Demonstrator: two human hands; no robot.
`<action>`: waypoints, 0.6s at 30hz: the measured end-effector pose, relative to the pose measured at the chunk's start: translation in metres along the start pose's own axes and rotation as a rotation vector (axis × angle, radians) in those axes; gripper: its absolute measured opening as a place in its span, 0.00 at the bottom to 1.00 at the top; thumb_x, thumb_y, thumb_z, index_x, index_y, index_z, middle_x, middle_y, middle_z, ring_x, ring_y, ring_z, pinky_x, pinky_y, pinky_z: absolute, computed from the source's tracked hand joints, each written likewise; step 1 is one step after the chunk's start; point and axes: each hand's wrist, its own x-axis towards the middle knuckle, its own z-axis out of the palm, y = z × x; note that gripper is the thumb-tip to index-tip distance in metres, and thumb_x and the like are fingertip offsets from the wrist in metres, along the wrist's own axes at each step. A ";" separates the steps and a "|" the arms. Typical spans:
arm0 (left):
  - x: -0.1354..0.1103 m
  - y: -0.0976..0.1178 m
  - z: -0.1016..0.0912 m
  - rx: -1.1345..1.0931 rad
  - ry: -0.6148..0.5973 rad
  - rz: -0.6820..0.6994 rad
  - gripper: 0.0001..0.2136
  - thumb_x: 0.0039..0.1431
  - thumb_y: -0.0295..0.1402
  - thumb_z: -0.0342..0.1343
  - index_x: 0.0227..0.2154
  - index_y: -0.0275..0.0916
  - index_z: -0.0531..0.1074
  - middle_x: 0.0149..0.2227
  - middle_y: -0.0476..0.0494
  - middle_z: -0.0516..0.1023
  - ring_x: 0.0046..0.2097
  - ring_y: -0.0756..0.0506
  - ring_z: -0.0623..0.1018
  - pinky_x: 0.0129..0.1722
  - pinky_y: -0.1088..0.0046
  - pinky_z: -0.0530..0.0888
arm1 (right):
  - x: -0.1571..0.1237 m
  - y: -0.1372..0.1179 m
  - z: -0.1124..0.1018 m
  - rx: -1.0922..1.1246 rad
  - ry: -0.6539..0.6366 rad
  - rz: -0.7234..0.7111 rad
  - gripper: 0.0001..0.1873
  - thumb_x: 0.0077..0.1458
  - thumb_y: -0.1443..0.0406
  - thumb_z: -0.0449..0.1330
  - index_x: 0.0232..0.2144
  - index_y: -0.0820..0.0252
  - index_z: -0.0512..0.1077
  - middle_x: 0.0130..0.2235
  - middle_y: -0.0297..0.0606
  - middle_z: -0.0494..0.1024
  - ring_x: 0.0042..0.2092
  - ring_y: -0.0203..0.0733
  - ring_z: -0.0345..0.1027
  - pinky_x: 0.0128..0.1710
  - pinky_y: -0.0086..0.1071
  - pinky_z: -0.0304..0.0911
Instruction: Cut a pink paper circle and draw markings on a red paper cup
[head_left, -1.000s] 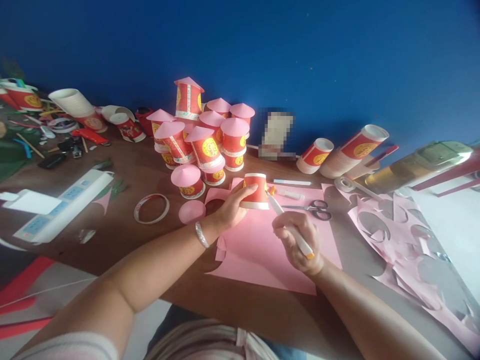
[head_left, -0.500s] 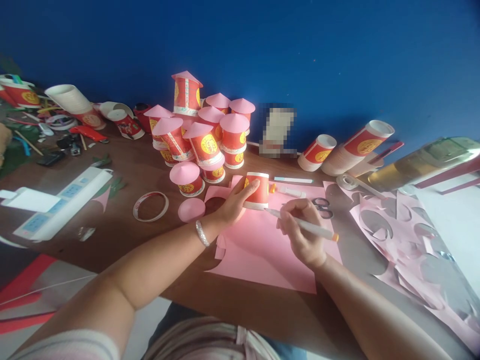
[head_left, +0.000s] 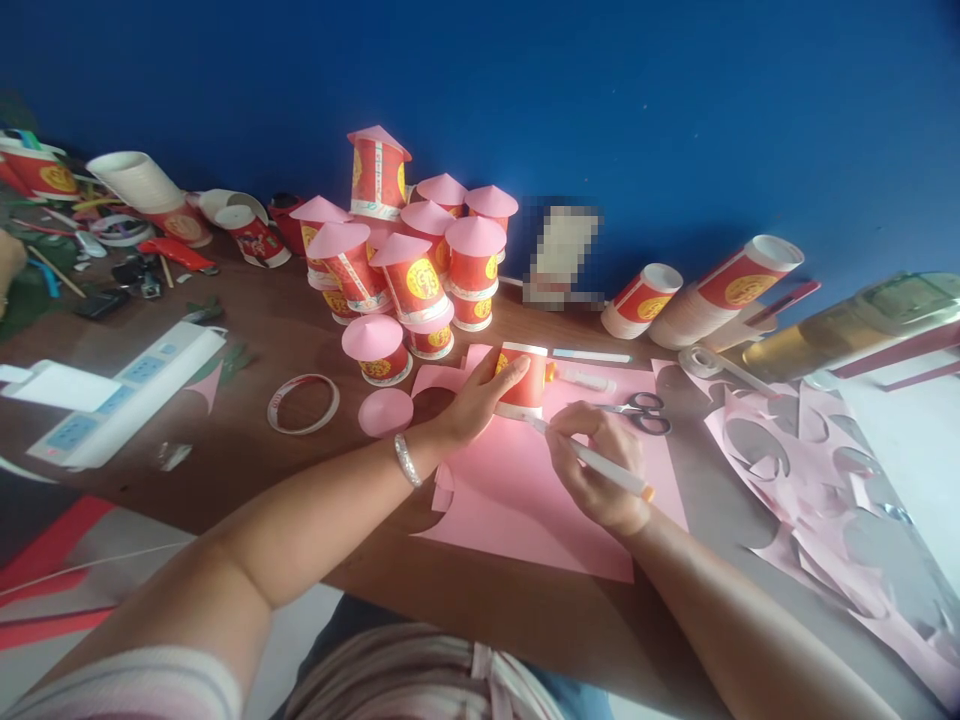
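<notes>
My left hand (head_left: 472, 402) grips an upside-down red paper cup (head_left: 523, 378) and holds it down on a pink paper sheet (head_left: 525, 490). My right hand (head_left: 596, 468) is closed round a white pen (head_left: 592, 458) whose tip touches the sheet at the cup's front rim. A pink paper disc (head_left: 385, 411) lies left of my left hand. Scissors (head_left: 643, 412) lie on the sheet just beyond my right hand.
A cluster of red cups with pink cone lids (head_left: 409, 260) stands behind. A tape ring (head_left: 302, 402) and a white power strip (head_left: 112, 398) lie to the left. Stacked cups (head_left: 720, 295) lie on their sides at the right, with cut pink scraps (head_left: 817, 480) beside them.
My right hand swung the pen from the cup's right side round to its front rim. My left hand stayed on the cup. The camera tilted down slightly.
</notes>
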 end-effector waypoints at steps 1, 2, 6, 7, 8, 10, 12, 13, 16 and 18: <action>-0.001 0.001 0.000 0.020 0.003 -0.002 0.19 0.69 0.55 0.60 0.45 0.42 0.75 0.47 0.43 0.79 0.53 0.40 0.77 0.58 0.59 0.74 | 0.000 0.000 0.000 -0.008 0.000 -0.006 0.08 0.65 0.69 0.59 0.33 0.51 0.68 0.28 0.30 0.77 0.27 0.37 0.73 0.28 0.31 0.68; -0.001 0.003 0.001 0.039 0.008 -0.004 0.19 0.69 0.55 0.59 0.45 0.42 0.75 0.47 0.43 0.79 0.53 0.39 0.77 0.58 0.58 0.74 | 0.001 0.001 0.000 -0.017 0.000 -0.011 0.09 0.65 0.70 0.59 0.33 0.51 0.68 0.28 0.30 0.77 0.27 0.36 0.72 0.28 0.31 0.67; -0.005 0.011 0.004 0.090 0.018 -0.005 0.20 0.70 0.54 0.58 0.47 0.41 0.75 0.49 0.42 0.78 0.55 0.39 0.75 0.60 0.56 0.73 | 0.001 0.002 0.001 -0.032 -0.015 -0.030 0.08 0.65 0.70 0.58 0.33 0.52 0.67 0.28 0.30 0.77 0.27 0.36 0.72 0.28 0.31 0.68; -0.005 0.012 0.005 0.094 0.017 -0.003 0.19 0.70 0.53 0.58 0.47 0.41 0.75 0.49 0.42 0.79 0.56 0.38 0.76 0.60 0.56 0.73 | 0.001 0.002 0.001 -0.025 -0.022 -0.039 0.08 0.65 0.70 0.58 0.34 0.52 0.67 0.29 0.30 0.77 0.28 0.36 0.72 0.28 0.31 0.68; -0.006 0.013 0.006 0.097 0.012 -0.003 0.19 0.71 0.53 0.57 0.47 0.41 0.75 0.49 0.42 0.79 0.56 0.38 0.76 0.60 0.56 0.72 | 0.001 0.002 0.002 -0.017 -0.031 -0.048 0.08 0.66 0.70 0.58 0.34 0.52 0.67 0.29 0.30 0.77 0.28 0.36 0.72 0.28 0.30 0.68; -0.006 0.013 0.007 0.081 -0.007 0.003 0.19 0.71 0.53 0.57 0.46 0.41 0.75 0.49 0.42 0.80 0.56 0.38 0.77 0.60 0.56 0.73 | 0.000 0.003 0.002 -0.003 -0.047 -0.063 0.08 0.66 0.70 0.58 0.35 0.52 0.67 0.29 0.30 0.76 0.27 0.36 0.71 0.28 0.30 0.67; -0.005 0.012 0.007 0.056 -0.024 0.006 0.19 0.71 0.53 0.58 0.46 0.41 0.75 0.48 0.42 0.80 0.56 0.38 0.78 0.59 0.57 0.74 | -0.001 0.003 0.003 0.006 -0.058 -0.074 0.08 0.66 0.70 0.59 0.35 0.52 0.67 0.29 0.29 0.76 0.27 0.35 0.70 0.27 0.30 0.66; -0.005 0.011 0.006 0.048 -0.027 0.004 0.19 0.70 0.53 0.59 0.47 0.41 0.76 0.48 0.42 0.80 0.56 0.37 0.78 0.59 0.56 0.74 | -0.001 0.003 0.003 0.009 -0.060 -0.080 0.08 0.67 0.70 0.59 0.35 0.52 0.66 0.29 0.29 0.75 0.27 0.35 0.70 0.27 0.30 0.66; -0.004 0.008 0.005 0.046 -0.024 -0.005 0.21 0.70 0.54 0.59 0.50 0.41 0.76 0.49 0.41 0.81 0.57 0.37 0.78 0.60 0.55 0.74 | -0.002 0.004 0.004 0.013 -0.062 -0.099 0.08 0.67 0.70 0.59 0.36 0.52 0.66 0.29 0.28 0.75 0.27 0.35 0.70 0.27 0.29 0.66; -0.004 0.008 0.005 0.050 -0.015 0.001 0.20 0.69 0.54 0.60 0.50 0.42 0.76 0.49 0.41 0.81 0.57 0.37 0.78 0.61 0.55 0.73 | -0.002 0.004 0.003 0.010 -0.059 -0.105 0.08 0.67 0.70 0.59 0.36 0.52 0.66 0.29 0.28 0.75 0.27 0.35 0.70 0.28 0.29 0.66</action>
